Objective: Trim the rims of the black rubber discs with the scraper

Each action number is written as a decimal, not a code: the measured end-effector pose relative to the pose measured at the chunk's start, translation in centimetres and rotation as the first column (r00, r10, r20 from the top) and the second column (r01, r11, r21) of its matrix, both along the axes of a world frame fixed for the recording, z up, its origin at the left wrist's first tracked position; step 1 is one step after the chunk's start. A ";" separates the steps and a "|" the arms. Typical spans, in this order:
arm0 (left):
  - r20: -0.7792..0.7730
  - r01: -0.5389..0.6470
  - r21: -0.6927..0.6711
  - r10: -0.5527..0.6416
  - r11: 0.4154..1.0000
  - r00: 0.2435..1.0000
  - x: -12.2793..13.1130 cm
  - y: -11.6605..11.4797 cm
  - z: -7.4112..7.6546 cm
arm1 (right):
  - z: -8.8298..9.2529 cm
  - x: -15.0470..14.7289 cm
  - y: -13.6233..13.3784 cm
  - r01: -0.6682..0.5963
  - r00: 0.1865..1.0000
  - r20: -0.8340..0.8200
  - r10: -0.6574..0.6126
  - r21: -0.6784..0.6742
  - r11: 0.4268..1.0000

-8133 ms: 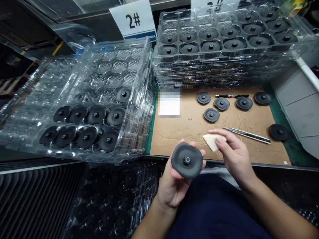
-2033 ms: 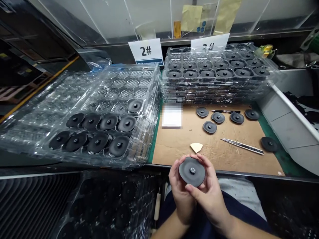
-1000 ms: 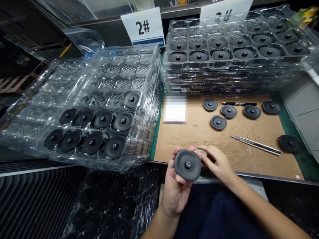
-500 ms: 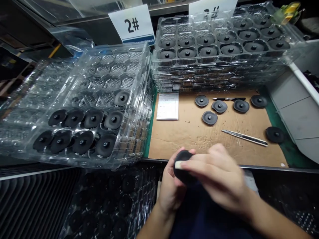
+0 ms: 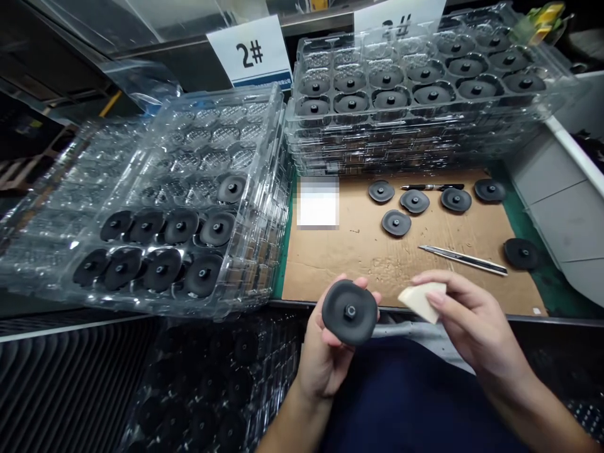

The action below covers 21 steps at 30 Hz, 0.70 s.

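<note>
My left hand grips a black rounded disc by its edge, its face with a small raised centre stud turned up toward me. To the right of it, my right hand pinches a cream-coloured wedge, which looks like a sponge, between thumb and fingers. The wedge is apart from the disc. Both hands are over the near edge of a cardboard sheet. Similar black discs lie loose on the cardboard, several in all.
A utility knife and a black pen lie on the cardboard near a white paper. Stacked clear trays with discs stand at left, more clear trays at the back. A grey panel borders the right side.
My right hand has moved right, taking the wedge off the disc. The disc in my left hand now faces up more fully, its stud showing.
</note>
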<state>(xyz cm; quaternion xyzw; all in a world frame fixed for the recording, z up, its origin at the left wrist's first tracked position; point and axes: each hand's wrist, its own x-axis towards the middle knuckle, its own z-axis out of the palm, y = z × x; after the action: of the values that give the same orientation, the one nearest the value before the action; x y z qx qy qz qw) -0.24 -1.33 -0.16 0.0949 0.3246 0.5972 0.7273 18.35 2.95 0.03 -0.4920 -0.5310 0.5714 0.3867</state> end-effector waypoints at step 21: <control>0.025 0.088 -0.143 -0.085 0.986 0.996 1.5 -0.4 -0.7 | 2.0 -1.8 -0.6 0.001 0.953 0.285 -0.099 0.324 0.946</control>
<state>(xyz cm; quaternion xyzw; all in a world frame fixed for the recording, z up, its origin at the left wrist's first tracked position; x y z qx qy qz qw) 1.29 -1.71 -0.85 0.0505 0.3555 0.5411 0.7604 16.53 2.30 2.06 -0.5166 -0.6559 0.3867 0.3916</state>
